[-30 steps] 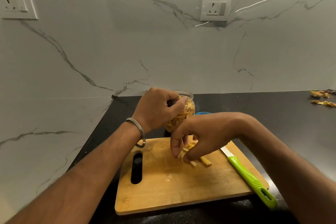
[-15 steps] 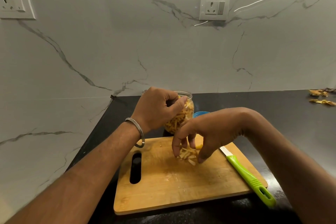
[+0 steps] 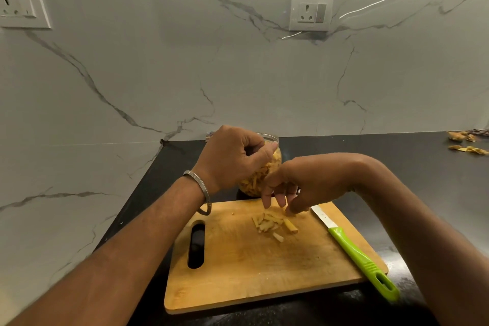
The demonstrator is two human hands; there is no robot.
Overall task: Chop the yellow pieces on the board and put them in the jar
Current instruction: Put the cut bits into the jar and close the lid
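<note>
A small heap of chopped yellow pieces (image 3: pixel 272 225) lies on the far half of the wooden cutting board (image 3: pixel 251 272). Just behind the board, my left hand (image 3: pixel 232 159) grips a glass jar (image 3: pixel 255 182), tilted toward the board and largely filled with yellow pieces. My right hand (image 3: pixel 299 182) hovers over the heap with its fingers hanging down and spread. Its thumb tip is close to the board beside the pieces, and I see nothing held in it.
A knife with a green handle (image 3: pixel 354 251) lies along the board's right edge, blade toward the wall. Yellow-brown peels (image 3: pixel 465 149) are scattered on the black counter (image 3: pixel 423 167) at far right. The marble wall with a socket (image 3: pixel 311 12) rises behind.
My right hand was bunched down on the pieces; it has lifted and spread its fingers, leaving the pieces on the board. The left hand keeps hold of the jar.
</note>
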